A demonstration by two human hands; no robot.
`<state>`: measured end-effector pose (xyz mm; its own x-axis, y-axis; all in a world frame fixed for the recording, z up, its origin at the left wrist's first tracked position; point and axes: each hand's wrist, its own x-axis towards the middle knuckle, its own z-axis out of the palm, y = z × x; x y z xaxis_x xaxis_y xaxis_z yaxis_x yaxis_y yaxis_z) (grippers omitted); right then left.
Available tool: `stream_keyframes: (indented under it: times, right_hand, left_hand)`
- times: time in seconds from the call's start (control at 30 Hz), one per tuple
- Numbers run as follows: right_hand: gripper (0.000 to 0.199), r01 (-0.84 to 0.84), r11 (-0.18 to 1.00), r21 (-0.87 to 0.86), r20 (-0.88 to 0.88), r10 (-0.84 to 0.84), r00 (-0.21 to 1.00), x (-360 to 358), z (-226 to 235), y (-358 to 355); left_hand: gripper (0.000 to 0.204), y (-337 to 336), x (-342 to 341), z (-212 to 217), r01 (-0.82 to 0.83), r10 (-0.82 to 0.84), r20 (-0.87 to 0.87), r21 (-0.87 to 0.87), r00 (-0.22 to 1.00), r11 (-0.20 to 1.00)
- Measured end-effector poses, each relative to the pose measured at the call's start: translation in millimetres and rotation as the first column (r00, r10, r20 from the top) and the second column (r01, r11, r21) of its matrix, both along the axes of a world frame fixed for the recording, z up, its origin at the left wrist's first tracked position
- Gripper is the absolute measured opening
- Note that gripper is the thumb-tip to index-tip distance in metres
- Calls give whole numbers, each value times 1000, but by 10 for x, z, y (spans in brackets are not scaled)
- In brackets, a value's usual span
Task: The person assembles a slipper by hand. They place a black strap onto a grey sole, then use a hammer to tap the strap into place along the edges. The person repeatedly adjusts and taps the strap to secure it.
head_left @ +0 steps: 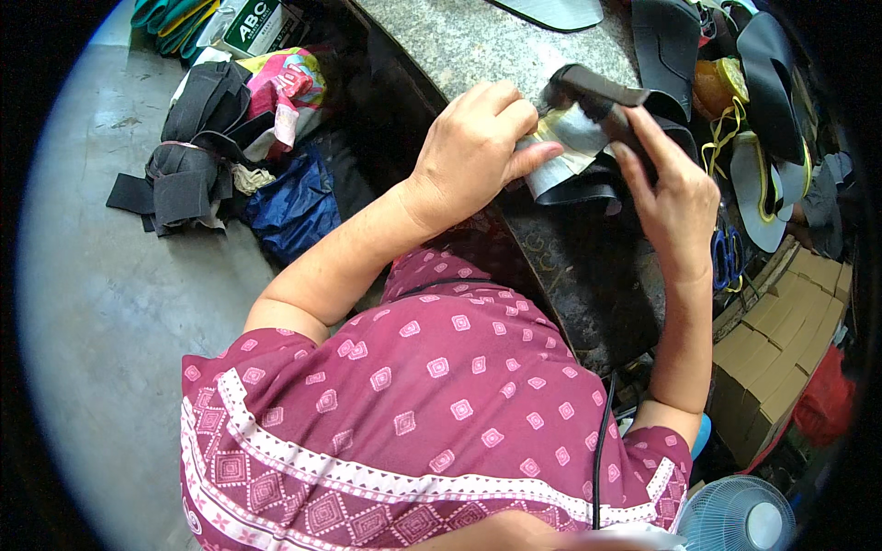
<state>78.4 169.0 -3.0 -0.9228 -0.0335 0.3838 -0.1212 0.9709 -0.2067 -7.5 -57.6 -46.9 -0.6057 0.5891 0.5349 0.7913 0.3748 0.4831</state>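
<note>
Over the dark worktable I hold a bent black piece with a pale lining [577,130], which looks like part of a shoe upper. My left hand [473,142] is closed on its left side, thumb stretched along the pale face and the other fingers curled. At the opposite end, my right hand [675,197] pinches the black edge between index finger and thumb. Slight blur softens the piece and the right fingertips. Beneath the piece lies more black sheet material, partly hidden by it.
Dark sole-shaped pieces [770,83] and yellow cord [717,138] are at the right. Blue-handled scissors [728,259] sit near my right wrist. Cardboard boxes [781,321] and a fan [740,519] stand lower right. Black scraps [188,179] and a blue bag [294,202] lie left.
</note>
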Motion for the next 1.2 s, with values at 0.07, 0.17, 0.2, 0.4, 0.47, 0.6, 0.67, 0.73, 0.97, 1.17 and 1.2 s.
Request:
stream_keyframes:
  times: [0.07, 0.17, 0.2, 0.4, 0.47, 0.6, 0.67, 0.73, 0.97, 1.17, 1.2]
  right_hand:
    - [41, 98, 990, 98, -17, -97, 995, -77, 53, 77]
    - [41, 155, 983, 96, -64, -150, 987, -73, 200, 107]
    - [40, 140, 989, -42, -71, -143, 987, -40, 226, 75]
    - [44, 34, 999, -28, 50, -33, 998, 56, 89, -143]
    - [43, 58, 998, 10, -7, -58, 998, 8, 58, -108]
    - [44, 78, 997, -4, -47, -78, 996, -29, 131, -58]
    - [44, 22, 989, -145, -149, -44, 988, 13, 180, -105]
    - [43, -7, 979, -202, -66, -6, 998, 25, 182, -181]
    - [43, 177, 978, 108, -104, -166, 981, -258, 7, 75]
    - [41, 210, 768, -605, -108, -341, 934, 359, -9, 586]
    - [40, 280, 780, -560, -114, -407, 906, 528, -5, 655]
  left_hand:
    - [31, -6, -14, 0, 8, -8, 7, 20, 1000, 1000]
    - [31, -11, -33, -1, 16, -17, 38, 28, 999, 999]
    - [30, -10, -34, -1, 14, -16, 55, 34, 998, 999]
    - [29, -7, -12, 14, -48, 47, 24, 47, 999, 998]
    - [28, -12, -6, 23, -57, 57, 9, 45, 998, 997]
    - [27, -33, -6, 41, -48, 48, 7, 30, 999, 998]
    - [27, -41, -8, 47, -46, 45, 16, 30, 999, 999]
    - [27, -40, -10, 54, -43, 42, 36, 29, 998, 999]
    - [30, -8, -51, 58, -19, 18, 69, 23, 997, 1000]
    - [36, -121, -258, 105, 43, -75, 396, 88, 915, 995]
    - [39, -120, -348, 132, 63, -103, 439, 106, 893, 992]
